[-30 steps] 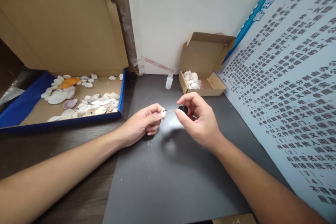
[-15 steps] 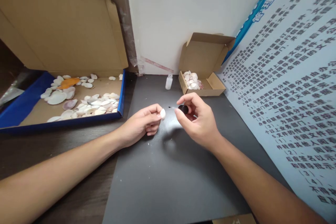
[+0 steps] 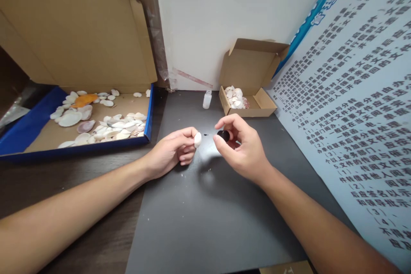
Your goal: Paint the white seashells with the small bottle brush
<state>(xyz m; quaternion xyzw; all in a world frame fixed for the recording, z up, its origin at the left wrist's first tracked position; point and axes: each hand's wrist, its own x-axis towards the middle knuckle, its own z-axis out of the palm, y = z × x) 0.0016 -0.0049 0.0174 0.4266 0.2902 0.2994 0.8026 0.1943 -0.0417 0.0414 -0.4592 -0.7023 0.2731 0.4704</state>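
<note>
1 white shell [image 3: 198,139] is pinched in the left grip [image 3: 193,140]; a black cap [image 3: 223,135] is pinched in the right grip [image 3: 217,132], apart from the shell.

The white shell [image 3: 198,139] in your left hand [image 3: 176,147] looks smooth and pale, while the black cap [image 3: 223,135] in your right hand [image 3: 240,143] looks like smooth, glossy plastic. Near the far edge of your smooth grey tabletop [image 3: 192,231], which has a soft sheen, the bottle [image 3: 207,99] looks like translucent plastic. By its far right corner, the small box [image 3: 252,112] is matt brown cardboard. To your left, the large box [image 3: 148,124] pairs smooth blue sides with matt cardboard, resting on a dark wood-grain surface [image 3: 105,218].
</note>
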